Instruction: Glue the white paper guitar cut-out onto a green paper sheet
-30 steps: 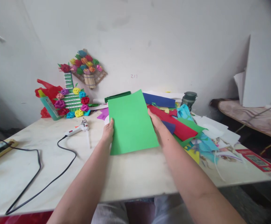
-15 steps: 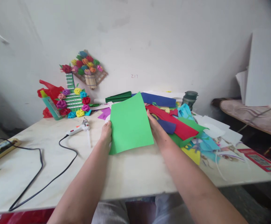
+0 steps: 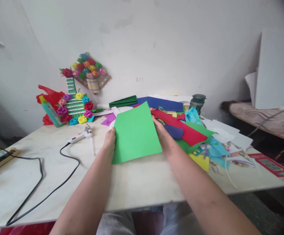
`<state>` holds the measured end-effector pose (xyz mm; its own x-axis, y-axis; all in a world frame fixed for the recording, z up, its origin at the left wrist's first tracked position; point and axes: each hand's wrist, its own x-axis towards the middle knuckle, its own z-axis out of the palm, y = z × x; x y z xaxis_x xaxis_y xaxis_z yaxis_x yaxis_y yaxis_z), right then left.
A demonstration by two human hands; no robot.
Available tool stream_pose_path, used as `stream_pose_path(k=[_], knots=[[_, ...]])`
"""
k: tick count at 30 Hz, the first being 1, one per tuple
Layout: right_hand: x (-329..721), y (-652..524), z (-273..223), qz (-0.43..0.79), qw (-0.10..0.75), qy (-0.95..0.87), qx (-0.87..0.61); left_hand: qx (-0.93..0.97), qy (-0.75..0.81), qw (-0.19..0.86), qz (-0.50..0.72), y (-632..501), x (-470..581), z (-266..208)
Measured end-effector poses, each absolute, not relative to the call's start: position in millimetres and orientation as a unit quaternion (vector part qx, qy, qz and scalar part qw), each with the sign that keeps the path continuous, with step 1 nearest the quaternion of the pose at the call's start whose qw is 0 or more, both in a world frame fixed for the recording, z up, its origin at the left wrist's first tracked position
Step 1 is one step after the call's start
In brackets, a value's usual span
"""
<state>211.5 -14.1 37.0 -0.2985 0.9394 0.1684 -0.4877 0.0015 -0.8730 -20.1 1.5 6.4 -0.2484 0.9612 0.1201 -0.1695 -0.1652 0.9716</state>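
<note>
A bright green sheet of paper [image 3: 137, 133] is held up between both my hands, tilted above the table. My left hand [image 3: 110, 137] grips its left edge, thumb on the front and the other fingers hidden behind. On the opposite side, my right hand [image 3: 160, 130] holds the right edge, its fingers mostly behind the sheet. Part of a white piece [image 3: 112, 124] shows behind the left edge; I cannot tell what it is. To the left of my left hand, a white hot glue gun [image 3: 79, 136] rests on the table.
Coloured paper scraps [image 3: 190, 130] pile up on the right, near a dark bottle [image 3: 197, 102]. At the back left stand a paper-flower craft [image 3: 75, 107], a glue bottle [image 3: 51, 112] and a red bag [image 3: 50, 96]. A power strip [image 3: 1, 160] and black cord [image 3: 41, 178] lie left.
The green sheet's top edge has tipped slightly lower, with both hands still on it. The whole view has shifted a little, moving the background slightly left.
</note>
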Motion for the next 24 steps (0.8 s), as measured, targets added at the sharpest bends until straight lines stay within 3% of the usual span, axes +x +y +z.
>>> stream_pose_path(k=[24], knots=[[213.3,-14.2,38.5,0.695,0.548,-0.415,-0.212,0.474,0.47,0.374,0.644,-2.8,-20.7,8.5]])
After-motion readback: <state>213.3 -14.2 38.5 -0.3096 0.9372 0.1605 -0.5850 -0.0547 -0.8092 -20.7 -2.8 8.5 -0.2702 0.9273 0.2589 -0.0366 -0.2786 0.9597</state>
